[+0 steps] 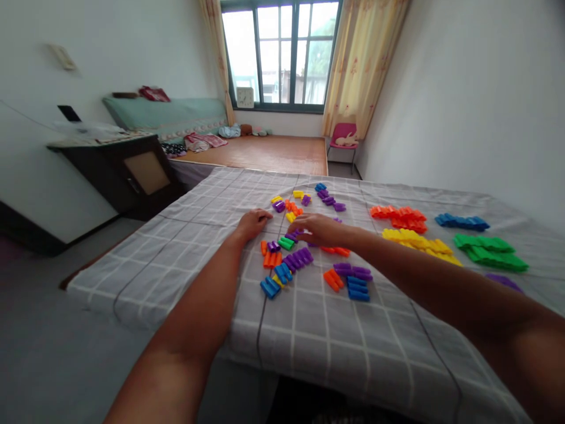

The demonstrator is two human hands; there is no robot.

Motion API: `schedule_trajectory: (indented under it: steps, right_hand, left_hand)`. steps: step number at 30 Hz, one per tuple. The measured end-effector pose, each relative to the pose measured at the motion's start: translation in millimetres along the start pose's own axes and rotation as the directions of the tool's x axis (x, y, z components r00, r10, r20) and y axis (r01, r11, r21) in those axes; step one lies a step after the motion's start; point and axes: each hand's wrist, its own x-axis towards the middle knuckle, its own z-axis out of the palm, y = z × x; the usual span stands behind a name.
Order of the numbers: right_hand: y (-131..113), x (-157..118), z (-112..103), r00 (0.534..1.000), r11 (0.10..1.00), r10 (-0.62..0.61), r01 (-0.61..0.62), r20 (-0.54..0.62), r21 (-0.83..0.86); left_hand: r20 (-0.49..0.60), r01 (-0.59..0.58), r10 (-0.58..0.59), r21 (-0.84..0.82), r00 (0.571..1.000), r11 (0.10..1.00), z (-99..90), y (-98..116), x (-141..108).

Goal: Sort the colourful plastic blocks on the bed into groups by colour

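Small tube-like plastic pieces in several colours lie in loose groups on the checked cloth (185, 247). My right hand (315, 225) reaches into the middle of them, fingers bent down around a purple piece (291, 236); the fingertips partly hide it. Just in front of those fingers is a green pair (286, 243). To the left, my left hand (255, 222) rests on the cloth with its fingers loosely bent and apart, holding nothing I can see. Nearest to it are yellow pieces (291, 217) and orange pieces (263, 247).
Sorted rows stand at the right: orange (399, 217), yellow (419, 244), blue (462, 222) and green (489, 252). Blue pieces (269, 287) lie toward the front edge. Beyond the table are a low bed (282, 152), a dark cabinet (128, 171) and a pink chair (343, 135).
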Motion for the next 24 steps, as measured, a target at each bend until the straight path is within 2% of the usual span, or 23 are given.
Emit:
schedule_trajectory:
  steps: [2, 5, 7, 9, 11, 13, 15, 18, 20, 22, 24]
  right_hand:
    - [-35.1, 21.0, 14.6, 0.996, 0.999, 0.017, -0.013, 0.093, -0.045]
    - [-63.9, 39.7, 28.7, 0.961, 0.970, 0.179, -0.137, 0.209, -0.200]
    - [-71.8, 47.1, 33.2, 0.944, 0.955, 0.229, -0.170, 0.238, -0.245]
    - [-74.8, 51.8, 33.9, 0.948, 0.964, 0.206, -0.154, 0.241, -0.218]
    - [-73.8, 53.0, 30.2, 0.964, 0.976, 0.166, -0.131, 0.209, -0.172]
    - [-65.7, 47.6, 21.1, 0.979, 0.980, 0.155, -0.135, 0.130, -0.148]
    - [-45.7, 31.2, 6.1, 0.984, 0.976, 0.174, -0.169, 0.028, -0.140]
    - [10.4, -17.5, -24.1, 0.947, 0.932, 0.309, -0.320, -0.088, -0.167]
    - [57.8, -61.6, -44.6, 0.873, 0.839, 0.469, -0.488, -0.133, -0.241]
    - [101.3, -106.4, -60.7, 0.755, 0.695, 0.640, -0.648, -0.141, -0.312]
    - [132.3, -143.7, -70.0, 0.651, 0.590, 0.752, -0.735, -0.106, -0.334]
  left_hand:
    - [-0.001, 0.001, -0.001, -0.003, 1.000, 1.000, -0.8, 1.1, -0.6]
    - [0.003, 0.002, -0.002, -0.016, 1.000, 1.000, -1.0, 1.3, 0.0]
    - [0.013, -0.004, 0.004, -0.023, 1.000, 1.000, 0.1, -0.5, 1.4]
    - [0.018, -0.009, 0.009, -0.023, 1.000, 1.000, 2.0, -4.0, 3.2]
    - [0.015, -0.020, 0.020, -0.020, 1.000, 1.000, 4.2, -8.3, 5.0]
    - [0.009, -0.041, 0.041, -0.021, 0.999, 0.999, 5.7, -11.8, 5.9]
    - [0.005, -0.061, 0.061, -0.025, 0.998, 0.998, 5.8, -13.2, 5.6]
    - [0.007, -0.056, 0.056, -0.020, 0.998, 0.998, 3.7, -10.8, 4.0]
    - [0.015, -0.038, 0.038, -0.006, 0.999, 0.999, 1.7, -8.1, 3.6]
    - [0.022, -0.027, 0.027, 0.003, 0.999, 1.000, 0.1, -5.9, 4.1]
    - [0.023, -0.022, 0.022, 0.000, 0.999, 1.000, -0.7, -4.9, 5.0]
